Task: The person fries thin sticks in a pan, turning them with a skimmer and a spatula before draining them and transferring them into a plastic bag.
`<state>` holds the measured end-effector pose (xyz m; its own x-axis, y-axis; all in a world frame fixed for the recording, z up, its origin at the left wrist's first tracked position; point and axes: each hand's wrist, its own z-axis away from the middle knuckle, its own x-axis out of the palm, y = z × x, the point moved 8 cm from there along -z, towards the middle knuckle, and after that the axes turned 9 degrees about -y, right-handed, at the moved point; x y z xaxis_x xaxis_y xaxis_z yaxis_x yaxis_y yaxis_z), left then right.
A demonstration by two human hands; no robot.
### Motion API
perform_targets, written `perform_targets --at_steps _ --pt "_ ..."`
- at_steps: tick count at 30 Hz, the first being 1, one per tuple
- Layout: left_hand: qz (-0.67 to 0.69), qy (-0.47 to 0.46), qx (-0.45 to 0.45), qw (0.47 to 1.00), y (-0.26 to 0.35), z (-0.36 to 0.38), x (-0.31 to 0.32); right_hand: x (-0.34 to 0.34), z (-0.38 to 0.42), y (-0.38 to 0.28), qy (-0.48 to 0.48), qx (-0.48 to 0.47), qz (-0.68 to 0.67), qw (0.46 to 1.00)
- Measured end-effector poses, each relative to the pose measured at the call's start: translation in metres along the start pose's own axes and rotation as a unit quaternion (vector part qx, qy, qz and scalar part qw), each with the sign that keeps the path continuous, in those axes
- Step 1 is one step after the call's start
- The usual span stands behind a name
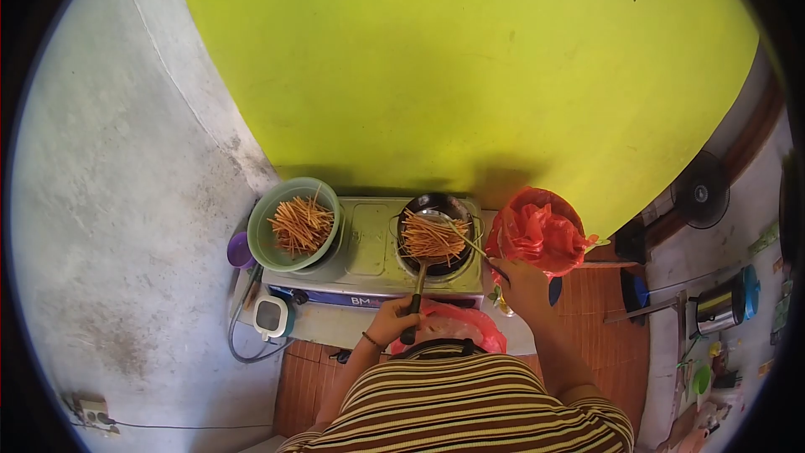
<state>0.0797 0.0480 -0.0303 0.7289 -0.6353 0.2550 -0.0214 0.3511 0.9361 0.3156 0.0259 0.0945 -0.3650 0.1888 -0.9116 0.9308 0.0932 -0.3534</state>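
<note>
My left hand [391,322] is closed on the black handle of a long utensil [420,285], whose far end reaches the wok. In my right hand [521,287] is the handle of a second thin utensil [480,250], with its tip at the sticks. Thin orange-brown sticks [432,236] lie heaped over the dark wok [435,201] on the right side of the gas stove [366,239]. More such sticks [302,225] fill a green basin [262,239] on the stove's left side.
A container lined with red plastic [541,235] stands right of the stove. Another red plastic bag [459,325] lies in front, near my body. At the left are a purple cup [239,250], a white-lidded container [271,316] and a hose [232,335]. A yellow-green wall [470,59] rises behind.
</note>
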Motion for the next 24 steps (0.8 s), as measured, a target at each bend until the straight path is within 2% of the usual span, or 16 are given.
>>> perform_targets --at_steps 18,24 --pt "0.049 -0.005 -0.002 0.999 0.008 0.000 0.013 0.026 0.017 0.012 0.013 0.018 -0.009 1.000" --pt "0.038 0.002 -0.006 0.999 0.006 -0.001 0.012 0.025 0.024 0.007 0.065 -0.001 -0.040 0.997"
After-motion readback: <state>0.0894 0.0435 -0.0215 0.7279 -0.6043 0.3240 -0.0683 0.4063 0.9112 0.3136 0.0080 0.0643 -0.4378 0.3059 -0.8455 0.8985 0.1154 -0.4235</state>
